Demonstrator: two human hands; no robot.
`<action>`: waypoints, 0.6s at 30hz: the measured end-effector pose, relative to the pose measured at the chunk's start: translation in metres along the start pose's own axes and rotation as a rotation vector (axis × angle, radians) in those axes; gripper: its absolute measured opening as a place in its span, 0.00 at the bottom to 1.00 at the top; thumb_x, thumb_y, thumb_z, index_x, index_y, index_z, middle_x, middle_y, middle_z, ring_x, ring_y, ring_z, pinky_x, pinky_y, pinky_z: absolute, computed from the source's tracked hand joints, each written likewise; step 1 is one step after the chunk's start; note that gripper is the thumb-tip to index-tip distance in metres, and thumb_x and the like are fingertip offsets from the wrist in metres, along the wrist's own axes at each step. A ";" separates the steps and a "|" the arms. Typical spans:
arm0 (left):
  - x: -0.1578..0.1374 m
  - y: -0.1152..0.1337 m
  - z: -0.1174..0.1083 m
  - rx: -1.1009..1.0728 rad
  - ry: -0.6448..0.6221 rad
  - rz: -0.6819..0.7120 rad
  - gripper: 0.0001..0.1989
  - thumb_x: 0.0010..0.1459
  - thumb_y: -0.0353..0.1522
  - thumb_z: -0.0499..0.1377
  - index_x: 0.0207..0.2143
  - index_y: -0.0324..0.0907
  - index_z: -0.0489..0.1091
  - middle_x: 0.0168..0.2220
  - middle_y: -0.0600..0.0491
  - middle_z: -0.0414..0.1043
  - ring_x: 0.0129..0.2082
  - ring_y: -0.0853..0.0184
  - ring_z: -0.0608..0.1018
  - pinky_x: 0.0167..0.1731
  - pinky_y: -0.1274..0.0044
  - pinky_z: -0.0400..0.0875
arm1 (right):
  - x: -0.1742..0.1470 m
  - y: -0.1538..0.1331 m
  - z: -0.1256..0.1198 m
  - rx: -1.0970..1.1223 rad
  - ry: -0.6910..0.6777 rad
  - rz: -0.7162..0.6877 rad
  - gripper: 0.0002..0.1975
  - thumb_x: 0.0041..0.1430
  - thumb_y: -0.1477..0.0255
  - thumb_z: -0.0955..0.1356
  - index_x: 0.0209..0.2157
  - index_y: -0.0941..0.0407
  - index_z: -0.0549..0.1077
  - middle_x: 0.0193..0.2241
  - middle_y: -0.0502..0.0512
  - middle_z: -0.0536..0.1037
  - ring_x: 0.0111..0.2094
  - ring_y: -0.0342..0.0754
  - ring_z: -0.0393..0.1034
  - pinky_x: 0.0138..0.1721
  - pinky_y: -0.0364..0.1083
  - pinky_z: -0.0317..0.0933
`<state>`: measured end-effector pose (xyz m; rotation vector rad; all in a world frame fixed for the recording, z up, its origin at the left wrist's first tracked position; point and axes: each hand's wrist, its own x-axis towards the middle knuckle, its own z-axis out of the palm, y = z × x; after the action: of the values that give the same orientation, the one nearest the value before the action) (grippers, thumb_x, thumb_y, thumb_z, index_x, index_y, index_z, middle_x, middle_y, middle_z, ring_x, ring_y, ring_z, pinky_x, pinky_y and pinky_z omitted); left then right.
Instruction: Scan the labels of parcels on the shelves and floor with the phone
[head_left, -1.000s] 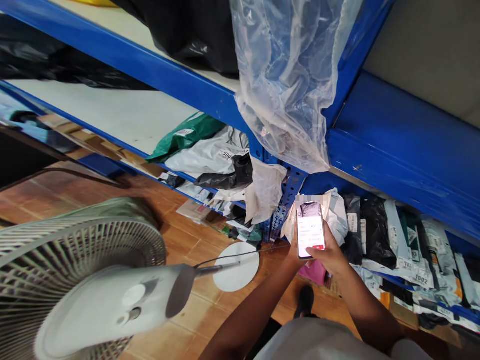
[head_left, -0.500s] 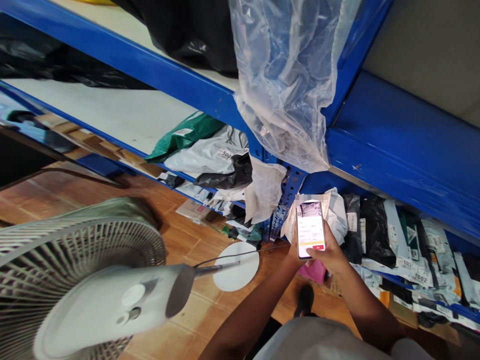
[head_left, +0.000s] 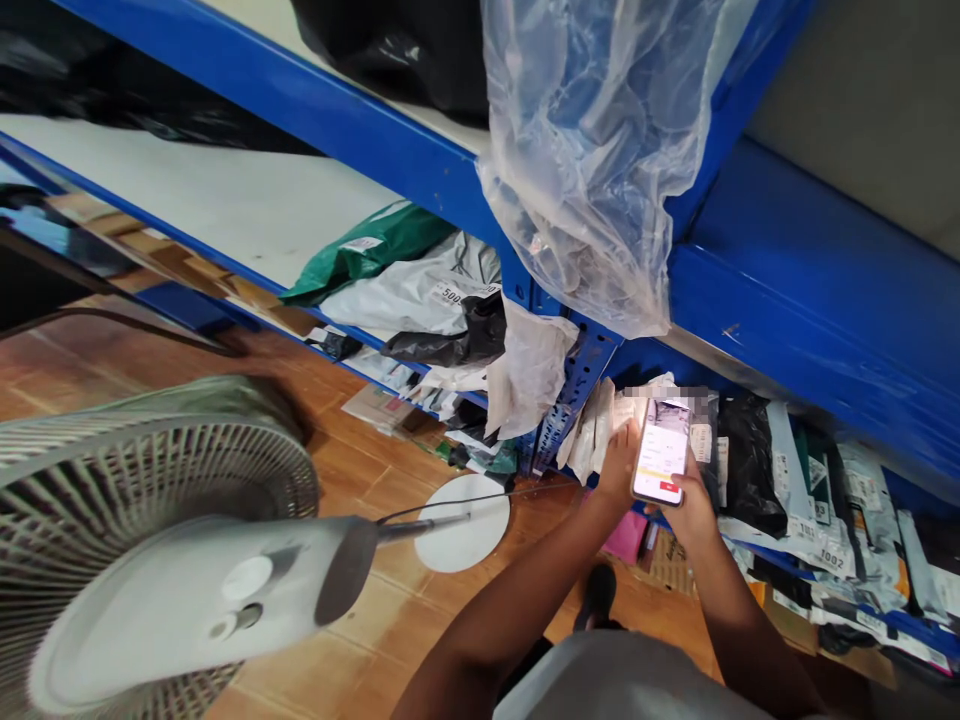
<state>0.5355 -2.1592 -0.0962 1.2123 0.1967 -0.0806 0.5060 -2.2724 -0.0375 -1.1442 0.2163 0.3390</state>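
Observation:
A smartphone (head_left: 661,455) with a lit, mostly white screen and a red button is gripped by my right hand (head_left: 694,505), its thumb over the lower part of the screen. Left of the phone, my left hand (head_left: 619,462) has its fingers stretched upward in front of a white parcel bag (head_left: 596,425). Whether those fingers touch the bag I cannot tell, and the phone partly covers that hand. Black and grey parcel bags (head_left: 754,465) with labels stand in a row on the shelf to the right.
A grey standing fan (head_left: 172,590) takes up the lower left, its white round base (head_left: 461,522) on the tiled floor. Blue shelving (head_left: 420,165) runs across, with a clear plastic bag (head_left: 592,160) hanging down. Green and white parcels (head_left: 412,285) lie on the left shelf.
The phone has moved to the right in my right hand, its screen brighter. My left hand has come off the phone and lies to its left, by the white parcel bags.

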 end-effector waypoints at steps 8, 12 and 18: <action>0.017 0.006 -0.008 0.928 -0.060 0.112 0.13 0.64 0.22 0.53 0.44 0.40 0.75 0.71 0.39 0.54 0.72 0.46 0.57 0.66 0.58 0.62 | -0.003 -0.010 -0.029 -0.043 0.089 -0.022 0.45 0.44 0.72 0.73 0.65 0.43 0.62 0.42 0.55 0.86 0.38 0.63 0.82 0.17 0.42 0.66; 0.017 0.003 -0.016 1.128 -0.124 0.217 0.10 0.68 0.27 0.53 0.42 0.39 0.75 0.68 0.35 0.58 0.70 0.48 0.61 0.67 0.59 0.60 | -0.002 -0.003 -0.025 -0.017 0.140 -0.003 0.44 0.41 0.73 0.72 0.63 0.44 0.64 0.37 0.53 0.86 0.36 0.63 0.83 0.15 0.43 0.65; 0.019 -0.004 -0.020 1.257 -0.211 0.355 0.10 0.65 0.25 0.53 0.44 0.39 0.74 0.59 0.39 0.71 0.72 0.51 0.57 0.71 0.56 0.50 | 0.003 0.004 -0.017 -0.012 0.097 -0.001 0.45 0.41 0.74 0.71 0.64 0.44 0.63 0.41 0.55 0.86 0.33 0.61 0.82 0.14 0.43 0.64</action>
<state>0.5512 -2.1414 -0.1097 2.4526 -0.3216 -0.0125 0.5078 -2.2858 -0.0485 -1.1737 0.2987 0.2843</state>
